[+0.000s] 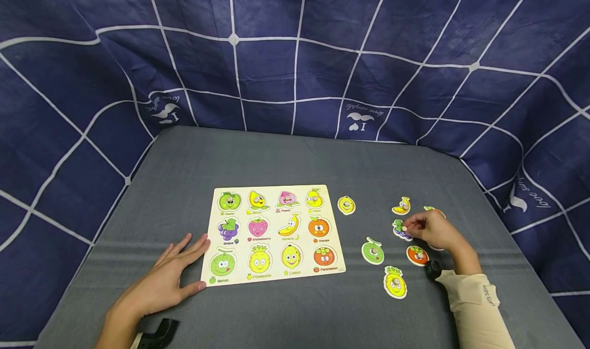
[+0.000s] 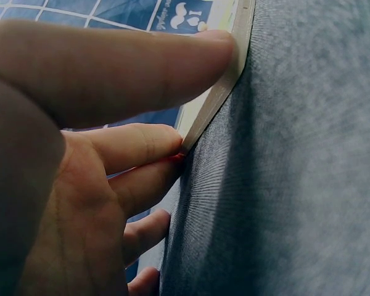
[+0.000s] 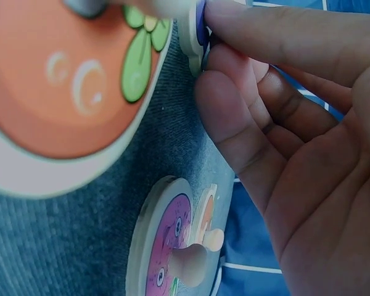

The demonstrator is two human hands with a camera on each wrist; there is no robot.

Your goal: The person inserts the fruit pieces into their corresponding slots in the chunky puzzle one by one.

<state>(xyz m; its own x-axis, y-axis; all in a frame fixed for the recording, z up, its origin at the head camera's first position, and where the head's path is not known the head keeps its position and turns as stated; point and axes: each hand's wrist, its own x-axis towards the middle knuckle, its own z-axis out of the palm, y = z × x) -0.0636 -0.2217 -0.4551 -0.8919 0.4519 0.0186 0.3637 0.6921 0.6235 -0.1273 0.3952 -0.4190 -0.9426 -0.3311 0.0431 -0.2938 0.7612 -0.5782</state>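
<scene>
The puzzle board (image 1: 273, 224) reads "Strawberry", "Melon" and "Persimmon".

Matt, ribbed cloth (image 1: 276, 313) covered the table (image 1: 286, 159); the smooth board (image 1: 274, 211) looked wooden, as did the smooth-faced pieces (image 1: 395, 289) toward the table's right edge.

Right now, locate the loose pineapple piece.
In the head view, the pineapple piece lies right of the board, just below and right of the melon piece.
</scene>
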